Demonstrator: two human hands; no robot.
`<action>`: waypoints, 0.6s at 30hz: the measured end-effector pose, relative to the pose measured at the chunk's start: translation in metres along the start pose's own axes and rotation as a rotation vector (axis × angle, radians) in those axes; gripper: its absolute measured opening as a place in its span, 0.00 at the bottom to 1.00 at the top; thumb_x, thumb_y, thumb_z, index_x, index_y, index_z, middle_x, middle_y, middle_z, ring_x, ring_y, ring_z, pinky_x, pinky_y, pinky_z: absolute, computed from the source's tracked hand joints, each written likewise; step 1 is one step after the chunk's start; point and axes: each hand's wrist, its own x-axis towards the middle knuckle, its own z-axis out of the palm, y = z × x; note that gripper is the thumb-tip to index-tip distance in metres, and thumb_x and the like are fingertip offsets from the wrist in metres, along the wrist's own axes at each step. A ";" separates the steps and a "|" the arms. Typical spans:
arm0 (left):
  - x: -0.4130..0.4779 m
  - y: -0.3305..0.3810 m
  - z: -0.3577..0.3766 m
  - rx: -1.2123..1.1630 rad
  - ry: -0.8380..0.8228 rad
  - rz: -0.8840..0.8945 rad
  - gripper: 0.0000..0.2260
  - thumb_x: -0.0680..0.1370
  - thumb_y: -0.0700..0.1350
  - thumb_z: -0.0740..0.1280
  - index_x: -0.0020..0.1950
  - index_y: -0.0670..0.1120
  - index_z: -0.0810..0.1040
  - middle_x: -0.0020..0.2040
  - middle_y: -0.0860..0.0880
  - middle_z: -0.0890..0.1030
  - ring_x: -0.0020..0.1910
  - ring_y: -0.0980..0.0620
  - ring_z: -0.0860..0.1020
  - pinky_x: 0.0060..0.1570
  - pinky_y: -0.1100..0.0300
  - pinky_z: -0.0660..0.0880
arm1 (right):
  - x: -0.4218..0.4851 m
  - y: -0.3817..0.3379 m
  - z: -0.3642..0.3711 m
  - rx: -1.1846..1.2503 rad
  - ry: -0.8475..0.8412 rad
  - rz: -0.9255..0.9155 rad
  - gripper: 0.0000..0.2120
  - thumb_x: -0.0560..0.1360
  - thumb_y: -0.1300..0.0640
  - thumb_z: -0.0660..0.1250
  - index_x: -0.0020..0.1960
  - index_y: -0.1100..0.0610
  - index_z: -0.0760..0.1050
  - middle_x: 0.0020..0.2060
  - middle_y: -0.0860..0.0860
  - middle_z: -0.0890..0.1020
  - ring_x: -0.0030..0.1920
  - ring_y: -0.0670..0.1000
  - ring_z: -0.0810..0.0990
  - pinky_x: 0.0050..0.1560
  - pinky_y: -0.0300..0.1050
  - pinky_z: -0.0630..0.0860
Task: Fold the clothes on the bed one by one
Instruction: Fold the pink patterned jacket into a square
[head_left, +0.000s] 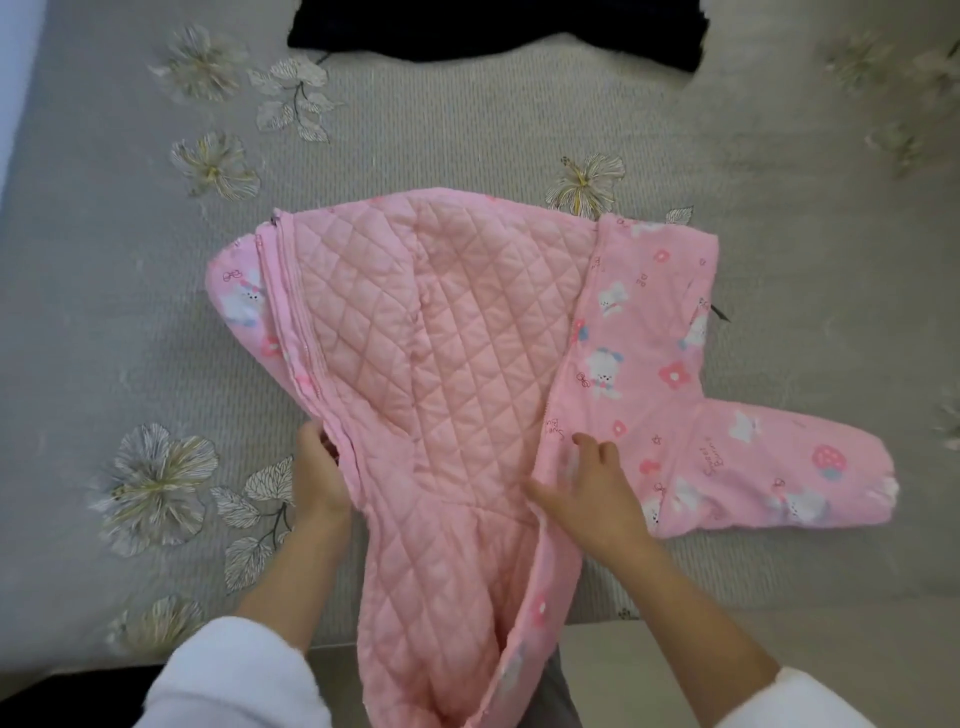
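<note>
A pink quilted jacket with a bunny and flower print lies on the bed, its quilted lining turned up across the middle. One printed sleeve stretches out to the right. The jacket's lower part hangs over the bed's near edge. My left hand grips the jacket's left edge, fingers curled round the fabric. My right hand rests on the right front panel with fingers spread and fairly straight.
The bed carries a grey bedspread with embroidered flowers. A dark garment lies at the far edge of the bed. White sleeves cover both my forearms near the bottom of the view.
</note>
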 end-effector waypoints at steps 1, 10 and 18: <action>0.006 0.004 0.003 -0.085 0.008 -0.067 0.11 0.71 0.55 0.63 0.47 0.51 0.79 0.45 0.49 0.78 0.46 0.51 0.75 0.49 0.56 0.73 | -0.002 -0.001 0.004 -0.053 -0.026 -0.022 0.37 0.69 0.38 0.69 0.70 0.55 0.59 0.55 0.50 0.64 0.58 0.55 0.73 0.46 0.46 0.69; -0.020 0.008 0.044 1.199 -0.160 0.960 0.33 0.72 0.38 0.61 0.76 0.55 0.57 0.47 0.45 0.69 0.40 0.40 0.76 0.33 0.52 0.70 | 0.005 -0.002 0.001 0.251 -0.131 -0.099 0.23 0.66 0.54 0.67 0.61 0.55 0.76 0.47 0.49 0.84 0.49 0.52 0.81 0.52 0.51 0.77; 0.012 -0.006 0.075 1.062 -0.560 0.424 0.24 0.72 0.57 0.64 0.68 0.60 0.70 0.65 0.45 0.67 0.63 0.48 0.71 0.65 0.57 0.67 | 0.044 0.024 -0.025 0.326 -0.070 -0.016 0.06 0.75 0.57 0.67 0.51 0.52 0.81 0.47 0.49 0.84 0.47 0.48 0.80 0.50 0.43 0.73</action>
